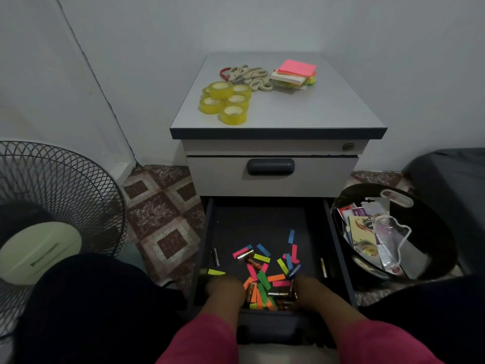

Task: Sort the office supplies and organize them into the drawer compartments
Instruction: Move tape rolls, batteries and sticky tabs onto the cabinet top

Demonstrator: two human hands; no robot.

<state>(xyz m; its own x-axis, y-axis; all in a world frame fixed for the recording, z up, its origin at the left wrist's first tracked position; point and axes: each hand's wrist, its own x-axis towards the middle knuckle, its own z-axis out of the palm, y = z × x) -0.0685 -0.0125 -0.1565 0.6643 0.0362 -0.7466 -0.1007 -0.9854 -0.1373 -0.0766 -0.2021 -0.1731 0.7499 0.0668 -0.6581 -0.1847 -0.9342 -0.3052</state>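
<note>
Where both hands (225,290) enter the drawer (338,248), fingers are unclear.

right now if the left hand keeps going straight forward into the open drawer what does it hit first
Most likely the yellow-green paper flag lying just ahead of the left hand on the dark drawer floor. Beyond it lies a single dark AA battery. Depth is hard to judge, so the fingers might pass over the flag.
</note>
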